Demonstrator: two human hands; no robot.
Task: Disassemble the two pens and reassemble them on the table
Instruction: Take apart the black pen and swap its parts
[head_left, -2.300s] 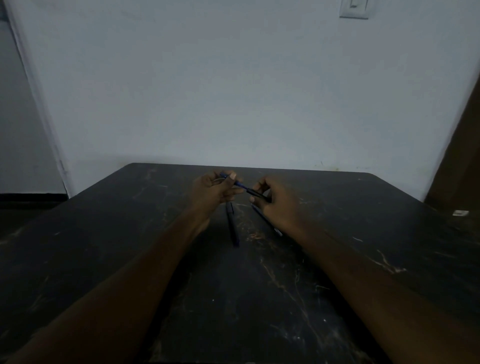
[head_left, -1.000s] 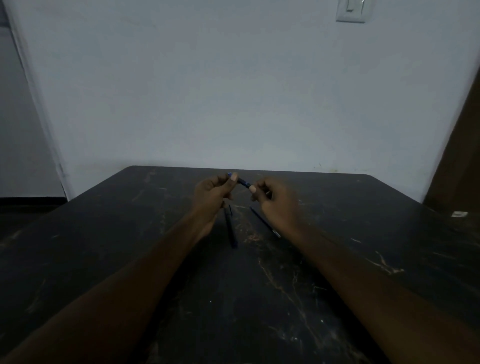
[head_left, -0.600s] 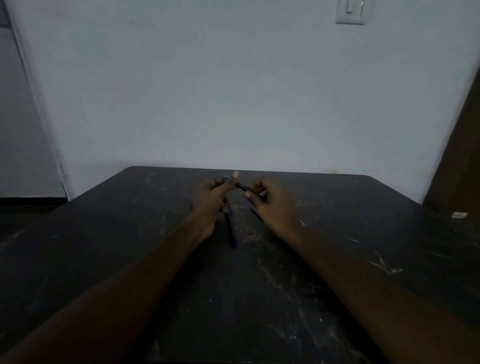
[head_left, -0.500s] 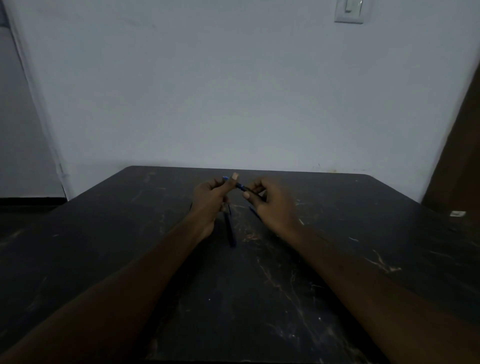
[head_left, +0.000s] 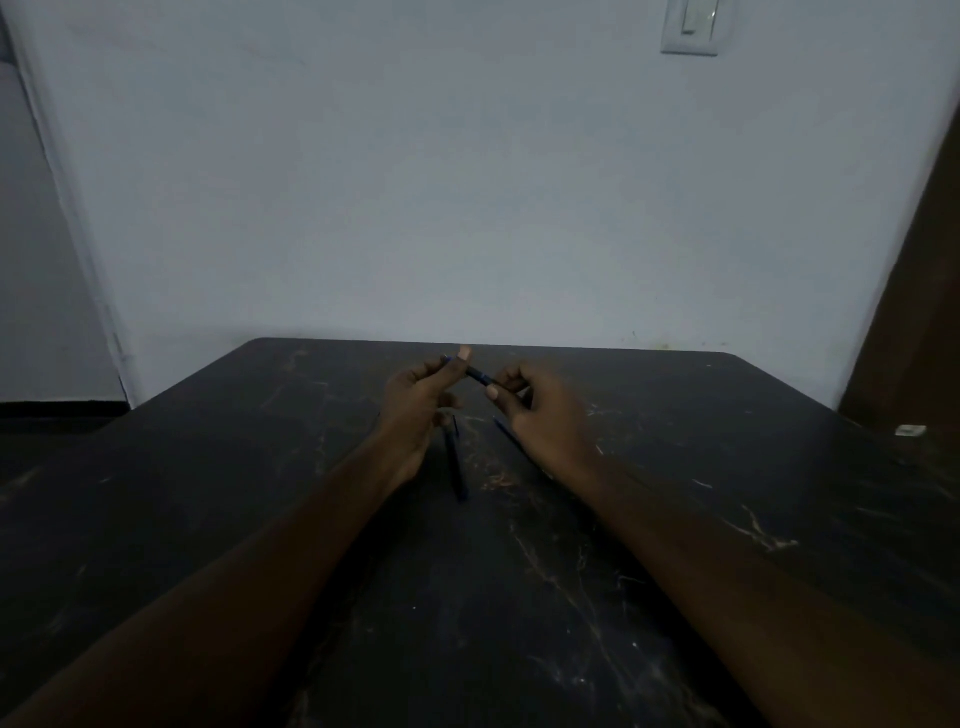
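Both hands hold one dark blue pen (head_left: 479, 375) in the air above the far middle of the black table (head_left: 675, 519). My left hand (head_left: 418, 410) pinches its left end between thumb and fingers. My right hand (head_left: 540, 415) grips its right end. Only a short stretch of the pen shows between them. A second dark pen piece (head_left: 456, 465) lies flat on the table below the hands, pointing towards me. A thin blue part (head_left: 503, 427) lies beside it and runs under my right hand, mostly hidden.
The table is dark with pale scratches and has a rounded far edge close to a white wall. A small white object (head_left: 911, 430) sits at the far right edge. A brown door or panel (head_left: 924, 291) stands at the right.
The hands stay close together on the same pen with small finger shifts. My right hand has slid over the thin part on the table, hiding more of it. The lying pen piece has not moved.
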